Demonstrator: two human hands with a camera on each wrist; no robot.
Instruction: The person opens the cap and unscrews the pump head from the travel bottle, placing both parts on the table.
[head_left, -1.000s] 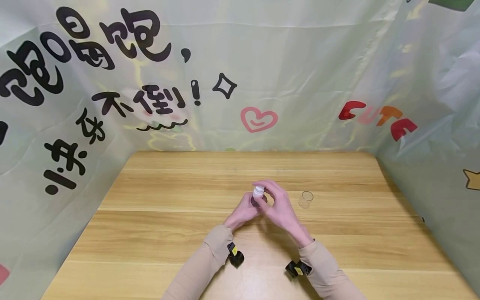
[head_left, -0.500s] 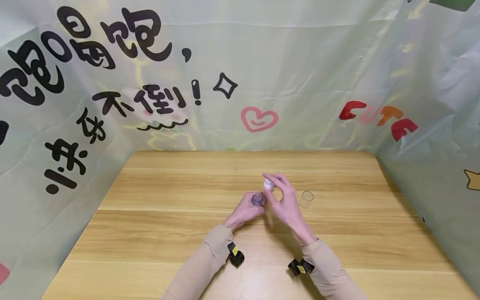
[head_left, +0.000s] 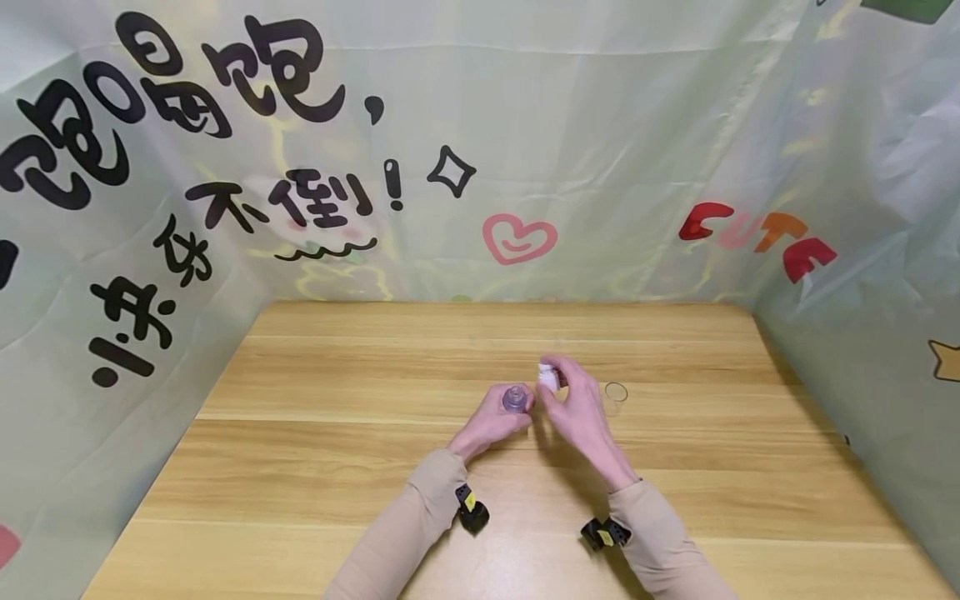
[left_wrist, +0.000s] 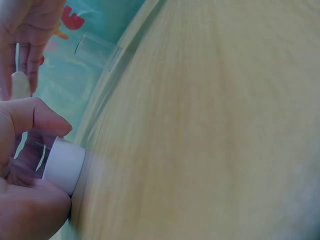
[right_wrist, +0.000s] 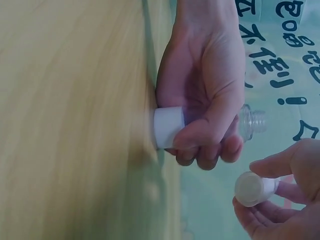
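Observation:
My left hand [head_left: 491, 419] grips a small clear bottle [head_left: 515, 399] upright; its white base [right_wrist: 169, 127] sticks out below the fingers. The bottle's threaded neck [right_wrist: 258, 121] is bare in the right wrist view. Just right of it, my right hand [head_left: 579, 415] pinches a white cap [head_left: 549, 377] between thumb and fingers, apart from the bottle. In the right wrist view the cap's round end [right_wrist: 248, 189] faces the camera. A clear cylindrical cover [left_wrist: 97, 50] stands on the table, right of my right hand; in the head view mostly its rim [head_left: 617, 392] shows.
The wooden table [head_left: 337, 467] runs back to a printed cloth [head_left: 600, 150] that hangs behind it and along both sides. Black cameras are strapped to the left wrist [head_left: 472, 512] and right wrist [head_left: 606, 534].
The white cap has come off the bottle's neck. My right hand has carried it to the right and tipped it. My left hand and the bottle have hardly moved.

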